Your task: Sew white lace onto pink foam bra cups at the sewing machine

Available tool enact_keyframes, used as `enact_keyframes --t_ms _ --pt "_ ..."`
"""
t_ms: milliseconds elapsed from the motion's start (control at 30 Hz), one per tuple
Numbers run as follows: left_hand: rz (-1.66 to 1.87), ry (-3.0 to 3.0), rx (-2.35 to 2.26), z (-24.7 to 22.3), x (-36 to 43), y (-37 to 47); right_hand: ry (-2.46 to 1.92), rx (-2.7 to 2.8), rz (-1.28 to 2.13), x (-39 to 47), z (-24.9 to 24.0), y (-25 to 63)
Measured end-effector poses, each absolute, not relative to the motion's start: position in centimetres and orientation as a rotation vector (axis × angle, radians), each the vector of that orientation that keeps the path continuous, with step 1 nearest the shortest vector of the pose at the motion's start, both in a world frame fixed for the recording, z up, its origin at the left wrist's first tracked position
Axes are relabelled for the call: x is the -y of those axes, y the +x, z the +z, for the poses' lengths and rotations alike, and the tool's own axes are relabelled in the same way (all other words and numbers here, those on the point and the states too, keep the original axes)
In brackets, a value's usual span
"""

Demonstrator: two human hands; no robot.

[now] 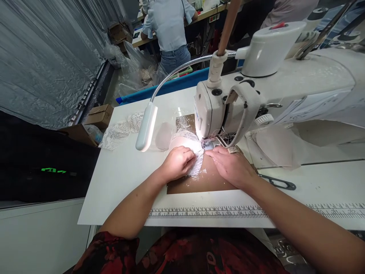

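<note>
White lace fabric point(196, 166) lies under the needle end of a white sewing machine point(209, 112), brightly lit by the lamp. My left hand point(179, 163) is closed on the lace just left of the needle, fingers curled and thumb side down. Beside the presser foot, to its right, my right hand point(228, 163) rests with fingers stretched out flat, the fingertips close to the lace edge. A pale rounded fabric piece point(182, 142) shows behind my left hand, joined or overlapping with the lace; I cannot tell which. Both hands are over a brown plate point(211, 179) on the table.
A lamp point(146, 127) on a bent metal neck hangs left of the needle. More lace point(116, 134) lies on the table's left, near a pale rounded cup piece point(164, 136). Scissors-like dark snips point(279, 182) lie at right. A printed ruler point(205, 213) runs along the front edge. Another person point(169, 26) sits beyond.
</note>
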State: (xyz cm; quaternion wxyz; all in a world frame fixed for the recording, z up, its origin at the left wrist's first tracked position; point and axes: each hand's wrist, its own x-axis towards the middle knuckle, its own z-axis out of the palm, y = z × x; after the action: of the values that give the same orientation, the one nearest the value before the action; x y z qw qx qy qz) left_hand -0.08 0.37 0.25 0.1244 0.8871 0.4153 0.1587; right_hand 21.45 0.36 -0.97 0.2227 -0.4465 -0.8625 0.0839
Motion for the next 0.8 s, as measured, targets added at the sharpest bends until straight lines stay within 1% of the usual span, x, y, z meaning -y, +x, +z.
enact_keyframes --t_ms 200,367,533,633,800 --pt "0.424 2.518 -1.191 0.8 -0.5 -0.4 -1.207 2.505 0.247 -0.3 -0.6 21.4" --pt "0.468 2.577 -1.084 0.7 -0.5 -0.8 -1.277 2.665 0.136 0.1 -0.1 21.0" --pt "0.351 2.781 -0.931 0.5 -0.7 -1.2 -1.363 2.715 0.071 0.6 0.1 20.7" --pt "0.282 2.819 -0.913 0.5 -0.6 -1.5 -1.398 2.729 0.017 0.9 0.0 20.8" --pt "0.266 2.834 -0.943 0.6 -0.5 -1.5 -1.372 2.697 0.007 0.8 -0.3 20.9"
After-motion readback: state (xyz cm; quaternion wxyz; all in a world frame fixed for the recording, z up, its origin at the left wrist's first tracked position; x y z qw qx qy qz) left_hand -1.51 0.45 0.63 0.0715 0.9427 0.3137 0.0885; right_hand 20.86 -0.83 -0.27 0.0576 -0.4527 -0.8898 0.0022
